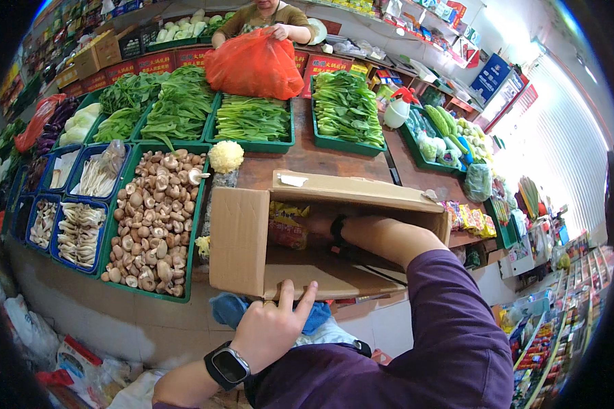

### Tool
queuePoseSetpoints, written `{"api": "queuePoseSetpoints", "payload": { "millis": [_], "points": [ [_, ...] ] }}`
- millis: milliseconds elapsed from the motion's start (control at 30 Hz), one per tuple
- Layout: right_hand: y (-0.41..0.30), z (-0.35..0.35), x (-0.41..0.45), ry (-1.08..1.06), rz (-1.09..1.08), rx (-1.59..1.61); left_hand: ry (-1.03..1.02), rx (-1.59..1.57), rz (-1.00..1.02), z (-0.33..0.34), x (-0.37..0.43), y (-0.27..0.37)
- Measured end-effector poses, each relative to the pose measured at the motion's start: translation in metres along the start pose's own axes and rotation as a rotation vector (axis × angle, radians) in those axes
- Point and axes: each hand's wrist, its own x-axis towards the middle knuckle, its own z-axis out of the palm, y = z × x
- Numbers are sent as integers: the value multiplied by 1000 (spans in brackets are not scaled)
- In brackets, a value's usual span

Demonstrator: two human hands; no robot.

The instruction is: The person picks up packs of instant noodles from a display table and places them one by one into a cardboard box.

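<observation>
An opened cardboard box (238, 240) stands in front of me with its flaps folded out. My right hand (320, 225) reaches deep into it, the fingers at a yellow and red food packet (287, 227) at the box's left end; shadow keeps me from telling whether they grip it. A dark band circles that wrist, and a dark cord lies in the box. My left hand (273, 322), with a ring and a smartwatch (228, 365), rests its spread fingers on the box's near edge. A blue cloth (230, 309) shows below that edge.
A green tray of shiitake mushrooms (156, 225) lies left of the box. Behind are trays of leafy greens (345, 110) and a white spray bottle (399, 110). Small packets (473, 220) lie to the right. Across the table a person (266, 18) holds a red plastic bag (256, 64).
</observation>
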Motion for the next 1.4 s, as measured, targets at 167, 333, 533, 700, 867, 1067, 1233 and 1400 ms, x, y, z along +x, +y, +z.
{"api": "queuePoseSetpoints", "payload": {
  "millis": [167,333,533,700,867,1067,1233,1400],
  "points": [
    [31,13,39,73,174,-197,0,25,-3,-2,-2,1],
    [21,23,36,25,138,-313,6,13,-14,-3,1,1],
    [-69,1,-30,-54,-156,-576,36,-2,-30,1,7,-3],
    [-157,-41,-126,-218,-427,-712,43,14,-29,-4,18,-12],
    [-185,-110,-209,-140,-713,-431,61,77,-58,-8,45,-25],
    [-137,-218,-282,526,-740,202,120,0,-226,-2,75,-39],
    [14,-280,-277,951,-397,388,255,16,-302,3,97,-38],
    [223,-260,-226,790,187,420,249,58,-389,14,115,-40]
  ]
}}
